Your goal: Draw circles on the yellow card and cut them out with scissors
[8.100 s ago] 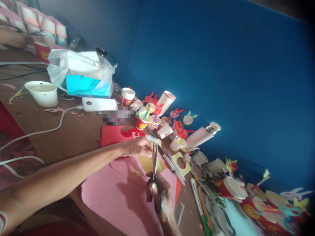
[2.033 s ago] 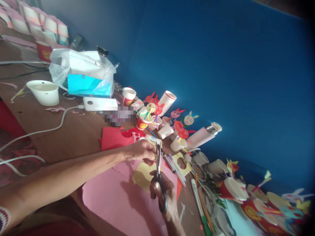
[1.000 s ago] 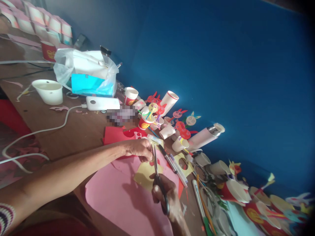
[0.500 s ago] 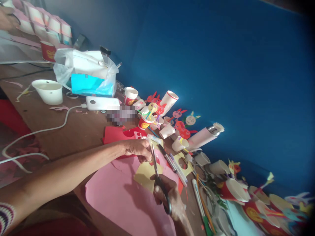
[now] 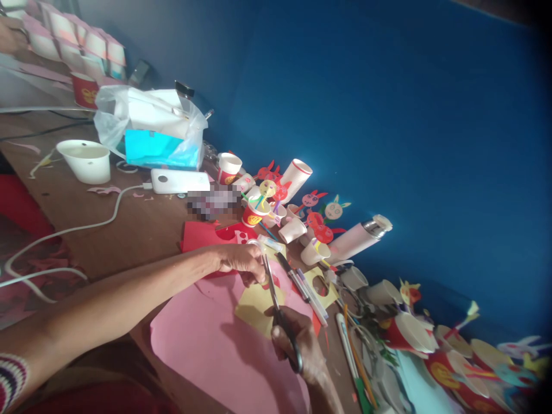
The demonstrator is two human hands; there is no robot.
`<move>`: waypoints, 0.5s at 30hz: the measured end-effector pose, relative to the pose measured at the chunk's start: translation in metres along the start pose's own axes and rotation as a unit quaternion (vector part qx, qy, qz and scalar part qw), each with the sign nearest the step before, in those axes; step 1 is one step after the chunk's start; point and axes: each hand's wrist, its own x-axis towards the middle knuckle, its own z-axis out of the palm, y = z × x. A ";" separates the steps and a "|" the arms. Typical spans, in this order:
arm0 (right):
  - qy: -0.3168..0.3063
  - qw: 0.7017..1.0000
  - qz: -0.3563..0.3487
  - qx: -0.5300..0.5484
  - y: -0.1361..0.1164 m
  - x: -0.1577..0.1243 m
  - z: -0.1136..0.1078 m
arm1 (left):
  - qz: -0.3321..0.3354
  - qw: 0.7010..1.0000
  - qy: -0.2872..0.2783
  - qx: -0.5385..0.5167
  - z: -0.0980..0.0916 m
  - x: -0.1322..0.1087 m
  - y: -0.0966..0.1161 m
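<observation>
My right hand [image 5: 299,339] grips a pair of scissors [image 5: 272,287] by the dark handles. Its blades point up and away, with the tips beside the fingers of my left hand [image 5: 244,263]. That hand is closed in a pinch at the tips; what it pinches is too small or hidden to make out. Beneath both hands lie a yellow paper piece [image 5: 252,313] and a large pink paper sheet [image 5: 198,339]. A red paper sheet [image 5: 200,237] with cut-outs is partly behind my left hand.
Pens [image 5: 297,282] lie right of the blades, near a yellow paper [image 5: 330,294] with a round hole. Paper cups [image 5: 255,214] with animal-face cut-outs, a thermos flask [image 5: 356,240] and more cups line the wall. A white power bank [image 5: 179,181] and a plastic bag [image 5: 112,109] are left.
My right hand and the scissors' handles have shifted slightly right and down, and the blades look a little closer together. My left hand has hardly moved.
</observation>
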 end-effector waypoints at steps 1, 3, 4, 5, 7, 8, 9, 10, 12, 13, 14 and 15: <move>0.000 1.000 -0.002 0.002 0.000 0.001 -0.002 | 0.001 1.000 0.002 0.000 0.000 0.000 0.000; 0.001 1.000 0.000 0.007 0.001 0.004 -0.006 | 0.008 1.000 0.014 -0.005 0.000 0.001 -0.002; 0.001 1.000 -0.002 0.011 0.002 0.005 -0.009 | 0.014 1.000 0.021 -0.010 0.000 0.002 -0.003; -0.001 1.000 -0.005 0.016 0.002 0.007 -0.012 | 0.020 0.999 0.030 -0.015 0.000 0.004 -0.005; -0.005 1.000 -0.014 0.021 0.004 0.011 -0.019 | 0.026 0.998 0.047 -0.027 -0.001 0.008 -0.009; -0.004 1.000 -0.019 0.018 0.004 0.013 -0.022 | 0.025 0.997 0.059 -0.035 -0.001 0.011 -0.011; 0.003 1.000 -0.022 0.009 0.005 0.015 -0.026 | 0.023 0.996 0.073 -0.044 -0.001 0.014 -0.013; 0.017 1.000 -0.024 -0.004 0.005 0.017 -0.029 | 0.022 0.994 0.088 -0.054 -0.001 0.017 -0.014; 0.063 0.996 -0.026 -0.049 0.007 0.020 -0.036 | 0.031 0.989 0.129 -0.071 0.000 0.022 -0.016; 0.089 0.992 -0.030 -0.079 0.008 0.022 -0.039 | 0.037 0.985 0.153 -0.076 0.000 0.023 -0.016; 0.126 0.985 -0.038 -0.113 0.009 0.024 -0.043 | 0.043 0.981 0.175 -0.078 0.001 0.024 -0.015; 0.166 0.974 -0.048 -0.147 0.010 0.025 -0.046 | 0.048 0.977 0.192 -0.078 0.002 0.024 -0.014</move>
